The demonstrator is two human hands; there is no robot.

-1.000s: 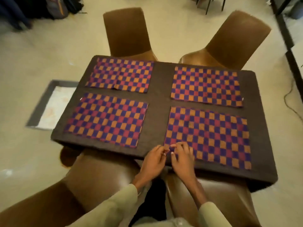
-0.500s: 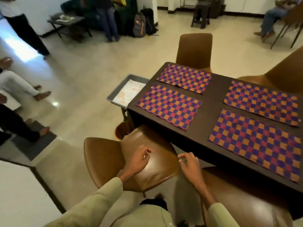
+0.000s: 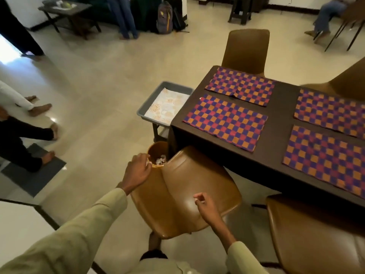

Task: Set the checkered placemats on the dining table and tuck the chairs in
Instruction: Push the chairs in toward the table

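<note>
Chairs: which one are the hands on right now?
The near-left chair, partly under the table corner. The left hand rests on its back edge, the right hand on its seat. The other three chairs are untouched.
</note>
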